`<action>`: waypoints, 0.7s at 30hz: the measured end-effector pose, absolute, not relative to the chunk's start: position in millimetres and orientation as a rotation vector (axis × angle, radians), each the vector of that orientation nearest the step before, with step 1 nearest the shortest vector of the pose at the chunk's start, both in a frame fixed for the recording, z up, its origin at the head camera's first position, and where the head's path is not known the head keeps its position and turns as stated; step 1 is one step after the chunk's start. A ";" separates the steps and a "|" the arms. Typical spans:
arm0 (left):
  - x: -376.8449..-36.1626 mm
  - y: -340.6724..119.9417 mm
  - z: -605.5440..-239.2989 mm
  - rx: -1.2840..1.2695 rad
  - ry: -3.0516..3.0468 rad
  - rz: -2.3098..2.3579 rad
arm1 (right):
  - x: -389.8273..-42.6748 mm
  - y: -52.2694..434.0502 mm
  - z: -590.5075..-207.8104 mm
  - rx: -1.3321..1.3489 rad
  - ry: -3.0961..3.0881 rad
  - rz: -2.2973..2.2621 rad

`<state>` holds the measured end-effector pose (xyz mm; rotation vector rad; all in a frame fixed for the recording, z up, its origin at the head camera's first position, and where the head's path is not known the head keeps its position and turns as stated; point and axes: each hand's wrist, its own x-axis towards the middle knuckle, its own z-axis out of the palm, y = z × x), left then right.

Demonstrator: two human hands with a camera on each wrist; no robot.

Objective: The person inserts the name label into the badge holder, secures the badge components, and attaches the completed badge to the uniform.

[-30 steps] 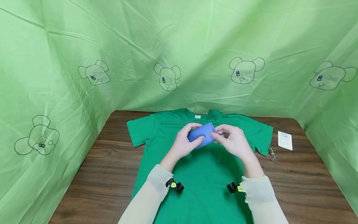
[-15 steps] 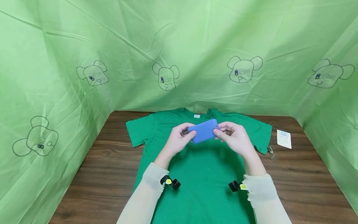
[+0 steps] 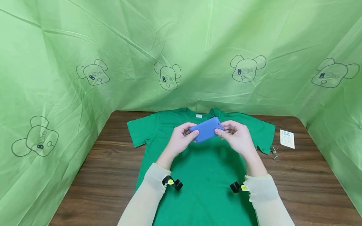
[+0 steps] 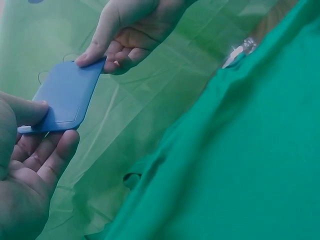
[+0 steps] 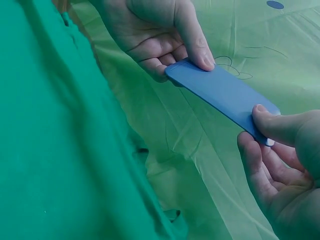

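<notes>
A blue card holder, flat with rounded corners and a small slot near its right end, is held up over the green T-shirt. My left hand pinches the holder's left end, thumb on the near face and fingers behind. At the slotted end, my right hand pinches it the same way. Both wrist views show the holder stretched between the two hands, with each thumb pressed on its face. The fingers of the right hand curl under its edge in the right wrist view.
The T-shirt lies spread on a dark wooden table, collar toward the back. Right of its sleeve are a white printed card and a small metal clip with a clear strap. Green sheeting walls the back and sides.
The left hand has slid to the holder's left end, leaving more of its face exposed. The holder has tilted to show a plain face and risen slightly; the right hand keeps its pinch.
</notes>
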<state>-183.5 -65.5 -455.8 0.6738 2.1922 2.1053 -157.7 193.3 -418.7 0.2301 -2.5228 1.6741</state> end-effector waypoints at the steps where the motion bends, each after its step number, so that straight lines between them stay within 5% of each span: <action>1: -183.7 -65.2 -456.0 0.673 2.192 2.105 | -157.9 193.3 -418.8 0.225 -2.523 1.671; 21: -183.7 -64.0 -455.7 0.664 2.215 2.109 | -158.3 191.4 -417.6 0.238 -2.550 1.628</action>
